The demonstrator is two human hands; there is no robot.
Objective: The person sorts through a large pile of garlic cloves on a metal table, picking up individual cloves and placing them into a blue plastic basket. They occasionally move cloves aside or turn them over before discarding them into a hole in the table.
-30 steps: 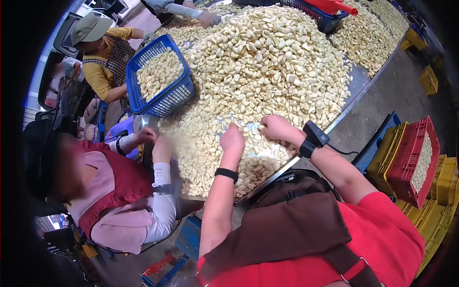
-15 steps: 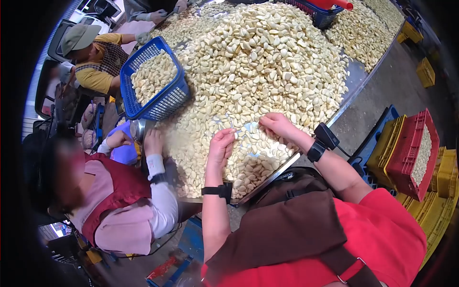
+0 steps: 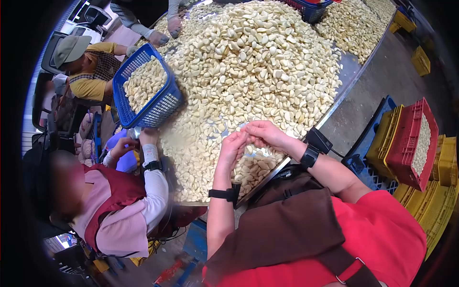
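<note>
Pale peeled garlic cloves (image 3: 267,62) lie heaped on a metal table. Low at the table's near edge, my left hand (image 3: 233,147) and my right hand (image 3: 266,134) meet, fingertips touching or nearly so. The left fingers pinch a garlic clove, mostly hidden now. My right thumb and fingers are also pressed together; what is between them, if anything, I cannot make out. Loose cloves lie around and below both hands, with patches of bare metal showing among them. Each wrist wears a black strap with a small device.
A blue basket (image 3: 173,98) full of cloves stands left on the table. Beside me a co-worker in a maroon apron (image 3: 119,191) works; other people are farther up the left side. Right of the table's metal edge stand a red crate (image 3: 406,150) with cloves and yellow crates (image 3: 382,134).
My right hand has moved left and my left hand slightly right, so their fingertips now come together. The view has shifted a little. At the top left, a co-worker's gloved hands reach farther onto the table.
</note>
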